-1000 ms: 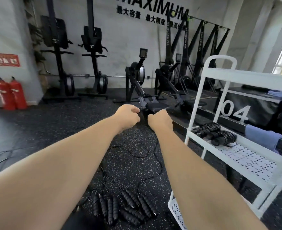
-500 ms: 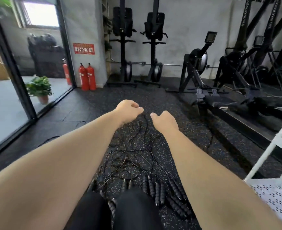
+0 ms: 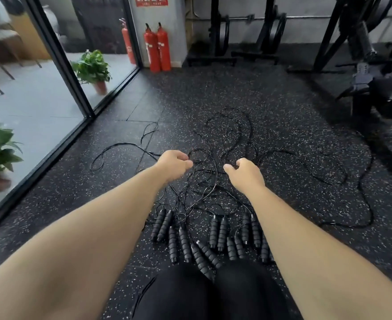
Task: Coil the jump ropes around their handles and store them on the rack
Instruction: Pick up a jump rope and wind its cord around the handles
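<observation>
Several black jump ropes lie on the speckled rubber floor in front of my knees. Their ribbed foam handles (image 3: 213, 236) sit in a rough row, and the thin black cords (image 3: 215, 179) spread beyond them in a loose tangle. My left hand (image 3: 174, 165) and my right hand (image 3: 245, 174) hover side by side above the tangle, a hand's width apart. Both have loosely curled fingers and hold nothing. The storage rack is out of view.
A glass wall with a black frame (image 3: 75, 88) runs along the left, with potted plants (image 3: 93, 70) behind it. Red fire extinguishers (image 3: 158, 47) stand at the back wall. Black gym machines (image 3: 375, 84) occupy the back and right.
The view has swung left and down, away from the white rack. My hands, close together before, have moved apart and now hang over the ropes on the floor.
</observation>
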{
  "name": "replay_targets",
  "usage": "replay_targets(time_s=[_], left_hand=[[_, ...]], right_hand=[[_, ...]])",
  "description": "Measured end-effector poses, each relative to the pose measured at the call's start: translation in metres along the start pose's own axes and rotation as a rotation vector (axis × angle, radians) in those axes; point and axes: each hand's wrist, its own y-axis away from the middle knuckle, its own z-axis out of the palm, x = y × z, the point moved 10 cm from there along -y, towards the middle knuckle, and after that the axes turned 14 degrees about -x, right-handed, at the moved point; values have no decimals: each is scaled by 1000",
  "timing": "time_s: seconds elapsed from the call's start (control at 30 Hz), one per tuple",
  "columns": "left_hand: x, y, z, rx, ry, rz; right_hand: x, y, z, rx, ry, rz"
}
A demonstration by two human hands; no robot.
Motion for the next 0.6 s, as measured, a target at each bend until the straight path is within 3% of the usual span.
replay_targets(time_s=[0.6], left_hand=[[-247,-181,35,-54,118,-372]], right_hand=[[44,-174,201,-245,42,92]])
